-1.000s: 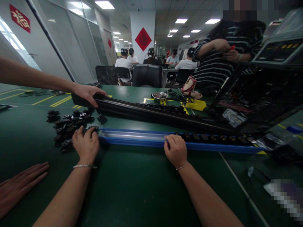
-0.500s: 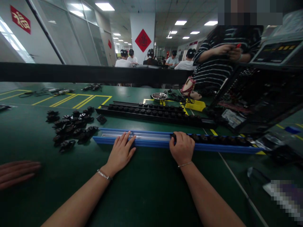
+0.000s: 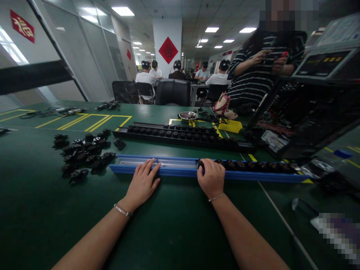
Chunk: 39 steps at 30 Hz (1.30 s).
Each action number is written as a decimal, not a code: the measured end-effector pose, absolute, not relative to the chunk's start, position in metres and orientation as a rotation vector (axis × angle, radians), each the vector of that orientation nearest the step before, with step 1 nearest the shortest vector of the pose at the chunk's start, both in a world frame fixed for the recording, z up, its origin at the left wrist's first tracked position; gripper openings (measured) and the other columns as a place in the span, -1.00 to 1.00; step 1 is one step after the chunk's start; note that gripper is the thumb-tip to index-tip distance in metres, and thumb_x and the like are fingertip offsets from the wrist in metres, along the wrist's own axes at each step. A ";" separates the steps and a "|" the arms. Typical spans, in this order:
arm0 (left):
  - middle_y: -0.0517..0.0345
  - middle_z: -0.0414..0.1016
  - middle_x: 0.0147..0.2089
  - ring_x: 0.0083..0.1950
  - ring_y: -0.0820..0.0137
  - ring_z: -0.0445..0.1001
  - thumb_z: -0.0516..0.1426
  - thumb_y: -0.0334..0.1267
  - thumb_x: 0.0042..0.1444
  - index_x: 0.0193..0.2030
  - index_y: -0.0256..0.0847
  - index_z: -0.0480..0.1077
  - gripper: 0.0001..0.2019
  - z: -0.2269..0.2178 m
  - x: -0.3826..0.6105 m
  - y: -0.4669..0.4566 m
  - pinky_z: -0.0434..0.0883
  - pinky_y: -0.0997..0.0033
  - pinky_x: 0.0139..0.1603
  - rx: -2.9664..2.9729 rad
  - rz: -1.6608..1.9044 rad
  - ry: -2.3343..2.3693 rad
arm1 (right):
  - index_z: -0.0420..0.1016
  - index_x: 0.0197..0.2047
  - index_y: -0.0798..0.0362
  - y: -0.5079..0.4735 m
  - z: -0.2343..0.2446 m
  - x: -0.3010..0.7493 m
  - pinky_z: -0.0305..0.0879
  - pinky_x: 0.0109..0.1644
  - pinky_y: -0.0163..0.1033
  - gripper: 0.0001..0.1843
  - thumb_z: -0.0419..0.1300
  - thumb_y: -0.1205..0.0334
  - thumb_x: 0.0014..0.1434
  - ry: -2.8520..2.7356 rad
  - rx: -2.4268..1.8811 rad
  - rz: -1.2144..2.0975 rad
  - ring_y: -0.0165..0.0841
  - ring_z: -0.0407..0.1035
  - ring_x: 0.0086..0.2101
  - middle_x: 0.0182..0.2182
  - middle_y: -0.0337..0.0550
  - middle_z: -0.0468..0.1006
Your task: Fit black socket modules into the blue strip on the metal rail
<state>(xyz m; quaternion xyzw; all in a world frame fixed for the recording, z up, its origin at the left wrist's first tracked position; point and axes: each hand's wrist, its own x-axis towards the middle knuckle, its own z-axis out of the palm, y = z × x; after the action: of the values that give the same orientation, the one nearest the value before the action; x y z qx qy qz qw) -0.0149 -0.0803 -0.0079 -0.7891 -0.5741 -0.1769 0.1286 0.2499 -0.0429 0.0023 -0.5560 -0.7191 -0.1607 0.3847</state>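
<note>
A long blue channel rail [image 3: 177,172] lies across the green table in front of me, its left part showing a pale inner strip. My left hand [image 3: 143,181] rests on this left part with its fingers stretched out flat. Farther right, my right hand [image 3: 211,177] is closed over a small black part [image 3: 200,163] inside the channel; most of that part is hidden by the fingers. A row of black wheel-like parts [image 3: 250,165] fills the channel to the right of this hand. Loose black parts [image 3: 87,153] lie in a heap off the rail's left end.
Behind the blue rail lie black rails [image 3: 180,138] with similar parts. Farther back are a metal bowl [image 3: 188,116] and a yellow tray [image 3: 230,126]. An open computer case [image 3: 306,108] stands at right, near a person in a striped top [image 3: 253,75]. Cables [image 3: 303,206] lie front right.
My right hand has slid slightly left along the rail; my left hand stays in place. Another person's hand has left the view at left. The dark bar across the background now shows only at left.
</note>
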 end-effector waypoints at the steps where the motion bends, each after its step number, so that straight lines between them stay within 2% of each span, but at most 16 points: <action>1: -0.04 0.08 0.34 0.35 0.15 0.04 -0.02 -0.12 0.17 0.28 -0.08 0.10 -0.48 -0.008 -0.015 -0.080 0.08 -0.04 0.28 -2.296 -0.513 -1.667 | 0.42 -0.11 0.09 -0.043 0.002 0.249 0.07 0.00 -0.08 -0.73 0.03 0.32 0.12 -1.841 -1.395 -0.407 -0.21 0.32 -0.16 -0.17 -0.01 0.50; 10: -0.03 0.07 0.35 0.35 0.15 0.01 -0.04 -0.12 0.18 0.29 -0.06 0.07 -0.48 -0.008 -0.016 -0.080 0.06 -0.03 0.29 -2.302 -0.485 -1.687 | 0.34 -0.07 0.11 -0.042 -0.002 0.242 0.07 0.07 -0.08 -0.70 0.02 0.33 0.11 -1.878 -1.313 -0.370 -0.21 0.31 -0.10 -0.15 0.02 0.48; 16: -0.05 0.05 0.35 0.35 0.14 0.01 -0.05 -0.13 0.19 0.27 -0.02 0.11 -0.51 -0.008 -0.016 -0.080 0.07 -0.04 0.28 -2.310 -0.482 -1.679 | 0.34 -0.15 0.15 -0.042 -0.001 0.242 0.11 -0.02 -0.07 -0.75 0.06 0.26 0.08 -1.853 -1.473 -0.358 -0.18 0.31 -0.21 -0.28 0.01 0.48; 23: -0.03 0.07 0.34 0.34 0.12 0.04 0.00 -0.16 0.16 0.22 0.00 0.19 -0.55 -0.007 -0.016 -0.080 0.09 -0.07 0.26 -2.313 -0.535 -1.678 | 0.35 -0.17 0.12 -0.041 -0.002 0.243 0.11 0.02 -0.07 -0.78 0.06 0.26 0.09 -1.867 -1.412 -0.359 -0.22 0.32 -0.24 -0.31 -0.03 0.50; 30: -0.08 0.05 0.34 0.34 0.10 0.03 0.00 -0.17 0.16 0.19 -0.02 0.22 -0.57 -0.005 -0.014 -0.082 0.08 -0.09 0.26 -2.312 -0.493 -1.673 | 0.36 -0.14 0.14 -0.041 -0.006 0.242 0.09 0.11 -0.06 -0.75 0.03 0.27 0.11 -1.919 -1.314 -0.315 -0.25 0.35 -0.23 -0.29 -0.05 0.51; 39: -0.09 0.04 0.35 0.34 0.08 0.02 0.01 -0.17 0.15 0.18 0.00 0.24 -0.58 -0.005 -0.013 -0.082 0.06 -0.10 0.26 -2.313 -0.500 -1.672 | 0.39 -0.14 0.13 -0.042 -0.006 0.241 0.10 0.13 -0.06 -0.75 0.03 0.30 0.11 -1.963 -1.253 -0.248 -0.27 0.36 -0.20 -0.26 -0.06 0.52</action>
<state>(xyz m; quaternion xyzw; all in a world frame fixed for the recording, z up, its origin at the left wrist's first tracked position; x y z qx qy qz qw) -0.0133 -0.0823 -0.0048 -0.7924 -0.5727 -0.1711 0.1220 0.2410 -0.0419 -0.0064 -0.4927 -0.7722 -0.0976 0.3891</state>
